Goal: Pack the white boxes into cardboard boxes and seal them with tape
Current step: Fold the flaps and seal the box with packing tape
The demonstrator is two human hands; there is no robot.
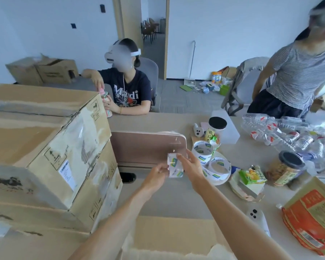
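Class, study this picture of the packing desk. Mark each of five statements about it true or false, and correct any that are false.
1. The left hand and right hand hold a white tape roll with blue-green labels between them. True.
2. Two more white tape rolls rest on the beige table, right of the hands. True.
3. The stacked brown cardboard boxes stand on the table's right side. False: they stand on its left side.
4. The clear jar beyond the rolls has a red lid. False: its lid is black.
5. An orange printed packet lies at the table's near right. True.
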